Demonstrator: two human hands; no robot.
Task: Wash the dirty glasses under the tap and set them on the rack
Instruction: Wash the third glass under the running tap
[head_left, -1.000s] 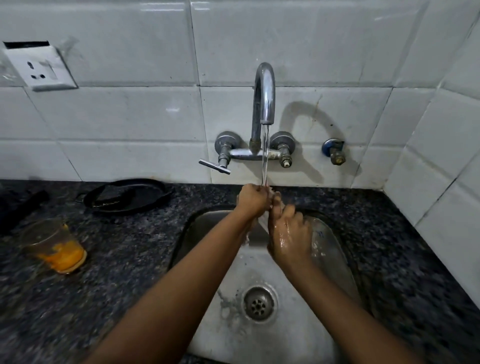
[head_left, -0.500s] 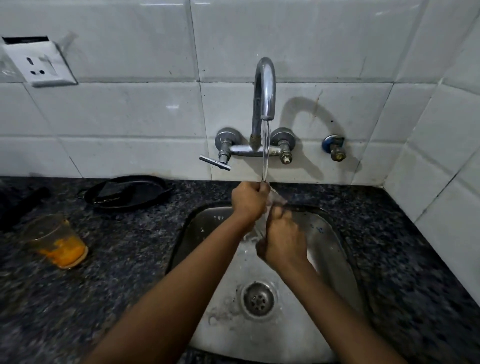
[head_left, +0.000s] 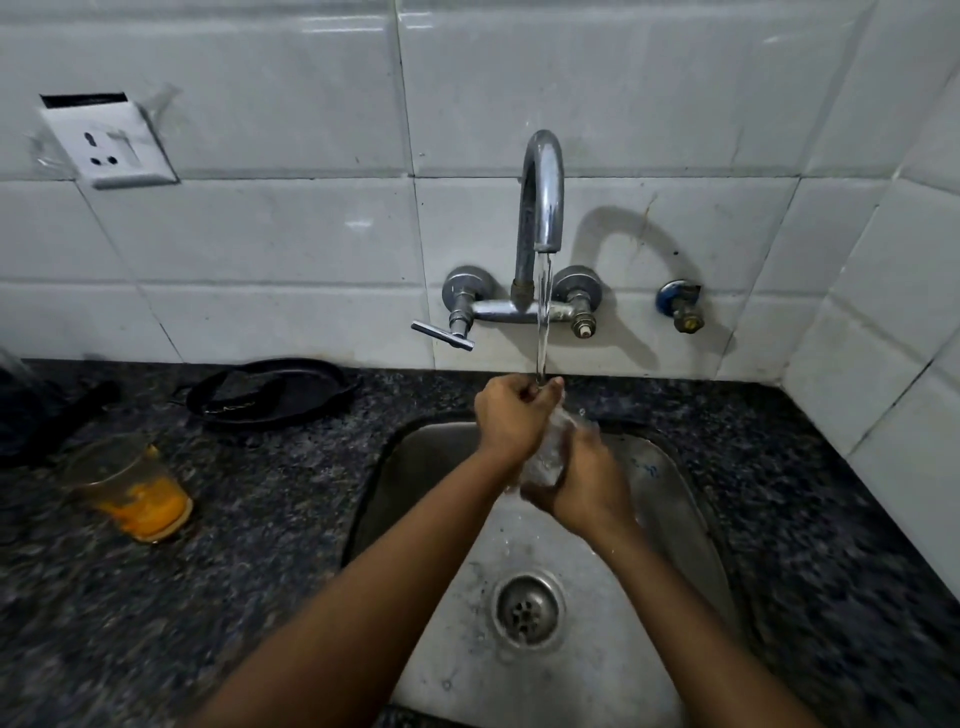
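Note:
A clear glass (head_left: 553, 449) is held over the steel sink (head_left: 426, 467), tilted, with its mouth up under the running stream from the chrome tap (head_left: 543, 192). My left hand (head_left: 511, 421) grips its upper part at the rim. My right hand (head_left: 584, 483) wraps around its lower part from the right. Most of the glass is hidden by my fingers. A second glass (head_left: 130, 488) with orange residue in its bottom stands on the dark granite counter at the left. No rack is in view.
A black flat pan (head_left: 270, 392) lies on the counter behind the dirty glass. A wall socket (head_left: 109, 140) is at the upper left. The tap lever (head_left: 441, 335) sticks out left. A small blue valve (head_left: 680, 306) is on the right wall tile. The sink drain (head_left: 527, 610) sits below my hands.
My right hand has slid lower along the glass while the left stays at the rim. The view has shifted slightly. Water keeps running.

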